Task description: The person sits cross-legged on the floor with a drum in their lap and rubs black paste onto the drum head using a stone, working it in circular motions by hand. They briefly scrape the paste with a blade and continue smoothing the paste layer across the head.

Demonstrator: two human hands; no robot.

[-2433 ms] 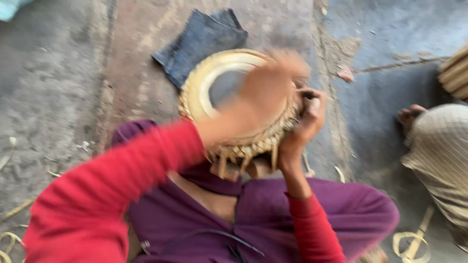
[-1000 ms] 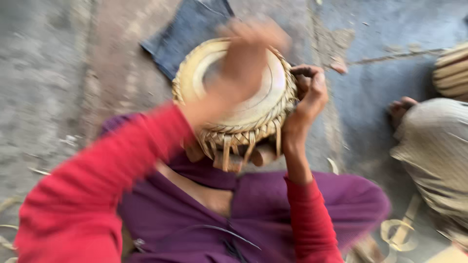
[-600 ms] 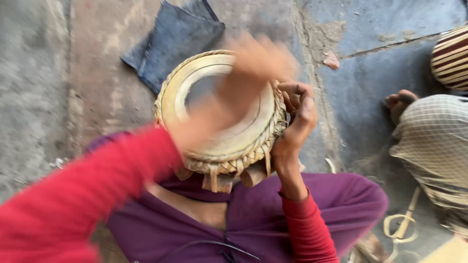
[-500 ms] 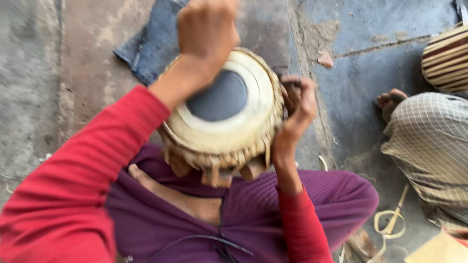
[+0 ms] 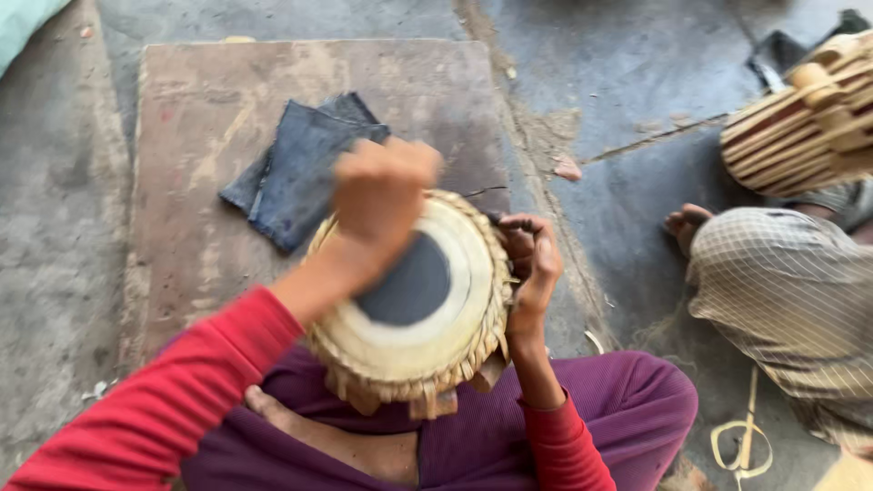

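Observation:
A small hand drum point(image 5: 427, 318) with a pale skin, a black centre spot and a braided rim rests tilted on my crossed legs in purple trousers. My right hand point(image 5: 532, 259) grips its right rim and steadies it. My left hand point(image 5: 382, 191), in a red sleeve, is closed into a fist above the far edge of the drumhead; it is blurred, and whether it holds anything I cannot tell.
A folded dark blue cloth point(image 5: 296, 173) lies on a brown stone slab point(image 5: 200, 136) beyond the drum. At the right sits another person in checked cloth point(image 5: 791, 309), bare foot point(image 5: 684, 223) out, with a second laced drum point(image 5: 800, 118). Straw loops point(image 5: 741, 436) lie on the floor.
My left fist has kept moving over the drumhead, up and down across the far rim. The drum has stayed on my lap with my right hand on its rim. The view has shifted right.

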